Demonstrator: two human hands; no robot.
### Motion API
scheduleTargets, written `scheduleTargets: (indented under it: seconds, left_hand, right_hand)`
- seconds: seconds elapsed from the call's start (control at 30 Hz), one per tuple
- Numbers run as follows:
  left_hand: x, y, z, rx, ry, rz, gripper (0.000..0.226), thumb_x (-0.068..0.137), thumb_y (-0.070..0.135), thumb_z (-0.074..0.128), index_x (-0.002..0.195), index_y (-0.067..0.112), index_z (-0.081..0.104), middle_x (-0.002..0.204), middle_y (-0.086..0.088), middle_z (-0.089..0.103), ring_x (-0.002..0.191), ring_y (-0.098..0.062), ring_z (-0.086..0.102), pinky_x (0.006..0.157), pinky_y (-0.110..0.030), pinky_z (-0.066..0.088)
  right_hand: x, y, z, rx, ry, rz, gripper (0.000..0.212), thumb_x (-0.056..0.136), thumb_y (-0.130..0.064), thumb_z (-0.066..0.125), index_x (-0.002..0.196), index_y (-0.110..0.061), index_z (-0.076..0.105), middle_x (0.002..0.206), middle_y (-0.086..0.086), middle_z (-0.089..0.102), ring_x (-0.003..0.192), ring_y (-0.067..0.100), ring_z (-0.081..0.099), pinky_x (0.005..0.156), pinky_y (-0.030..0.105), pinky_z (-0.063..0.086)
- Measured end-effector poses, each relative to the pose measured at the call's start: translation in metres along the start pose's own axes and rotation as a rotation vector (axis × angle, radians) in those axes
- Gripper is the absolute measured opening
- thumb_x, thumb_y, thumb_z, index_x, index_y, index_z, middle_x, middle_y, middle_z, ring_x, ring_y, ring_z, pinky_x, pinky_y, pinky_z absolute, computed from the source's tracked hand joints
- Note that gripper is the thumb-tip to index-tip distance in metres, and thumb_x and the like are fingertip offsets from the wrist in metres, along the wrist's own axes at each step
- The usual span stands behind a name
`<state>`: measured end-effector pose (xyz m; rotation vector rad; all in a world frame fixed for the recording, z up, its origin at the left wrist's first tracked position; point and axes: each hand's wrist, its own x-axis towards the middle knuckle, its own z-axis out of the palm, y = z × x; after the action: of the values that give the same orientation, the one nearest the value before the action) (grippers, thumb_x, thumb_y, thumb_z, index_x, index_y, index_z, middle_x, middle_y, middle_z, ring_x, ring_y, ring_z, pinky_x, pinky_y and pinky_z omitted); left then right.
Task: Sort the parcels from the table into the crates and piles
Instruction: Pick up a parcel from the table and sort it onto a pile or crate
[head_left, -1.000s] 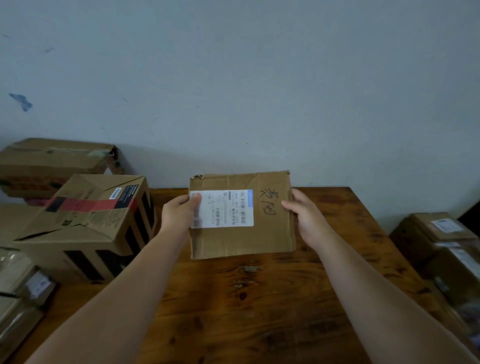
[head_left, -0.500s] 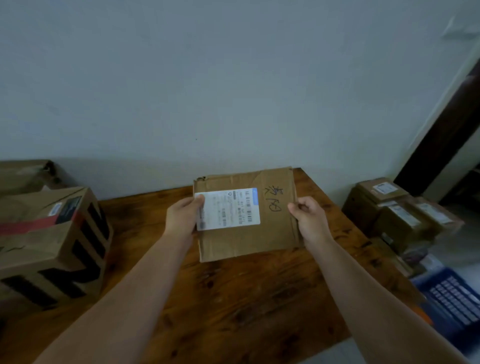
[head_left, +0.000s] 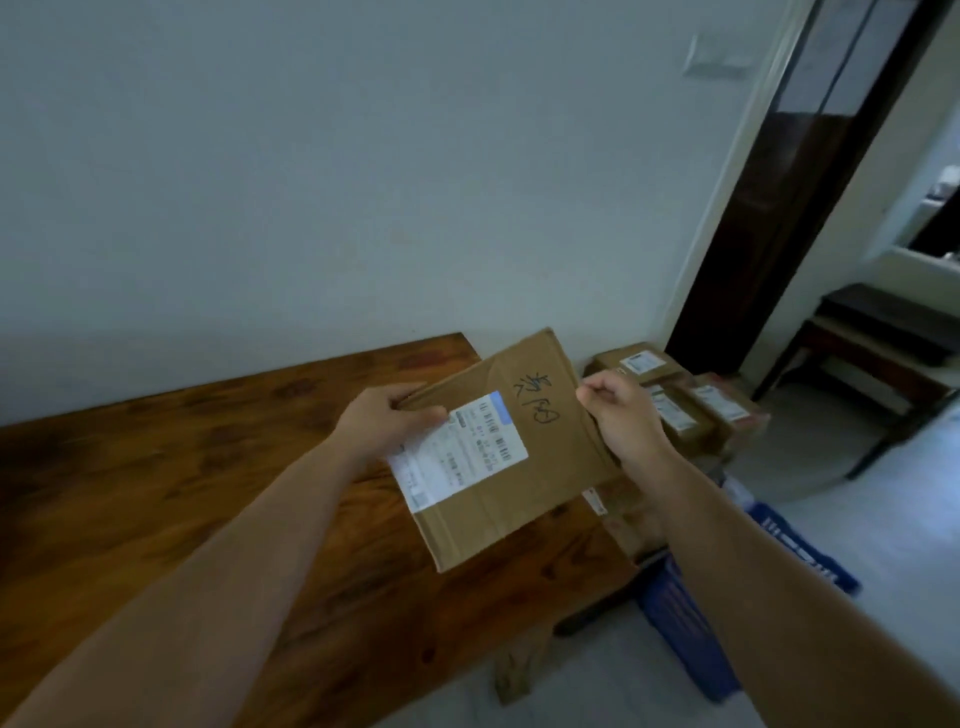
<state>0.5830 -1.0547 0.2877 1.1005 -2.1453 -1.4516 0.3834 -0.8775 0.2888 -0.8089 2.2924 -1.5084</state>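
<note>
Here, barcode label (head_left: 460, 453) on parcel (head_left: 524, 512)

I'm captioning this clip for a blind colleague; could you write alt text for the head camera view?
A person grips a flat cardboard parcel with a shipping label in both hands, left hand and right hand on opposite edges, tilted over the end of a wooden table. Behind it, labelled boxes are piled beside a blue crate.

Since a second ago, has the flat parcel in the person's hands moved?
Yes. Against the wooden table, the parcel has swung right, now tilted past the table's right end toward the floor boxes.
</note>
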Motion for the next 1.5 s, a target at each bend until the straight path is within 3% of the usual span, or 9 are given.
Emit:
scheduleTargets:
  seconds: [0.1, 0.23, 0.37, 0.5, 0.7, 0.87, 1.0, 1.23, 1.5]
  left_hand:
    - [0.0, 0.011, 0.051, -0.009, 0.051, -0.01, 0.01, 0.085, 0.03, 0.067, 0.092, 0.024, 0.073, 0.081, 0.008, 0.071, 0.079, -0.011, 0.066, 0.069, -0.027, 0.051]
    - [0.002, 0.017, 0.097, -0.09, 0.14, -0.067, 0.016, 0.089, 0.025, 0.063, 0.079, 0.018, 0.072, 0.069, 0.004, 0.067, 0.066, -0.014, 0.063, 0.056, -0.025, 0.048]
    - [0.021, 0.027, 0.125, -0.131, 0.213, -0.097, 0.027, 0.091, 0.027, 0.061, 0.065, 0.023, 0.068, 0.06, 0.007, 0.064, 0.061, -0.013, 0.06, 0.048, -0.021, 0.042]
    - [0.062, 0.038, 0.138, -0.296, 0.297, -0.172, 0.02, 0.091, 0.032, 0.059, 0.089, 0.018, 0.073, 0.082, 0.002, 0.069, 0.078, -0.015, 0.063, 0.056, -0.026, 0.048]
    - [0.147, 0.066, 0.194, -0.608, 0.279, -0.279, 0.015, 0.093, 0.028, 0.057, 0.097, 0.017, 0.067, 0.095, -0.006, 0.07, 0.088, -0.025, 0.067, 0.08, -0.042, 0.056]
    - [0.203, 0.071, 0.223, -0.556, 0.215, -0.4, 0.035, 0.095, 0.031, 0.053, 0.124, 0.013, 0.059, 0.115, -0.007, 0.063, 0.108, -0.032, 0.058, 0.091, -0.045, 0.044]
    - [0.244, 0.059, 0.248, -0.458, 0.202, -0.461, 0.029, 0.096, 0.027, 0.053, 0.119, 0.012, 0.062, 0.115, -0.003, 0.063, 0.103, -0.024, 0.058, 0.089, -0.036, 0.043]
    - [0.301, 0.034, 0.294, -0.437, 0.285, -0.536, 0.018, 0.097, 0.023, 0.049, 0.101, 0.017, 0.066, 0.093, 0.001, 0.064, 0.08, -0.011, 0.057, 0.061, -0.025, 0.042]
    - [0.38, -0.035, 0.379, -0.464, 0.36, -0.7, 0.03, 0.098, 0.021, 0.047, 0.126, 0.016, 0.059, 0.118, -0.005, 0.063, 0.108, -0.025, 0.059, 0.097, -0.047, 0.047]
  right_hand:
    - [0.021, 0.013, -0.041, -0.005, -0.158, 0.003, 0.024, 0.097, -0.021, 0.05, 0.117, -0.023, 0.064, 0.105, -0.013, 0.058, 0.088, 0.002, 0.054, 0.066, 0.018, 0.041]
    - [0.046, 0.026, -0.074, 0.026, -0.375, 0.121, 0.041, 0.099, -0.021, 0.046, 0.138, -0.033, 0.045, 0.13, -0.012, 0.052, 0.091, -0.001, 0.055, 0.072, 0.02, 0.047]
    - [0.078, 0.04, -0.085, 0.074, -0.249, 0.147, 0.047, 0.095, -0.024, 0.054, 0.14, -0.03, 0.043, 0.144, -0.004, 0.043, 0.11, 0.012, 0.056, 0.083, 0.023, 0.046]
    - [0.116, 0.059, -0.087, 0.137, -0.023, 0.251, 0.056, 0.088, -0.035, 0.064, 0.137, -0.019, 0.044, 0.138, 0.0, 0.047, 0.113, 0.017, 0.048, 0.088, 0.037, 0.043]
    - [0.184, 0.083, -0.073, 0.174, -0.261, 0.317, 0.037, 0.094, -0.027, 0.054, 0.131, -0.024, 0.052, 0.123, -0.002, 0.06, 0.111, 0.022, 0.056, 0.094, 0.051, 0.047]
    - [0.242, 0.108, -0.077, 0.061, -0.201, 0.262, 0.03, 0.096, -0.013, 0.047, 0.117, -0.03, 0.061, 0.1, -0.014, 0.06, 0.105, 0.017, 0.056, 0.084, 0.037, 0.049]
    - [0.287, 0.144, -0.073, 0.066, -0.25, 0.321, 0.035, 0.097, -0.012, 0.046, 0.117, -0.035, 0.062, 0.088, -0.027, 0.057, 0.089, 0.005, 0.055, 0.072, 0.027, 0.047]
    - [0.368, 0.2, -0.054, 0.046, -0.392, 0.368, 0.034, 0.097, -0.014, 0.046, 0.111, -0.041, 0.062, 0.085, -0.029, 0.055, 0.08, -0.005, 0.051, 0.065, 0.019, 0.042]
    - [0.456, 0.315, -0.015, -0.066, -0.566, 0.422, 0.04, 0.099, -0.015, 0.044, 0.133, -0.033, 0.051, 0.12, -0.008, 0.059, 0.103, 0.012, 0.053, 0.089, 0.033, 0.046]
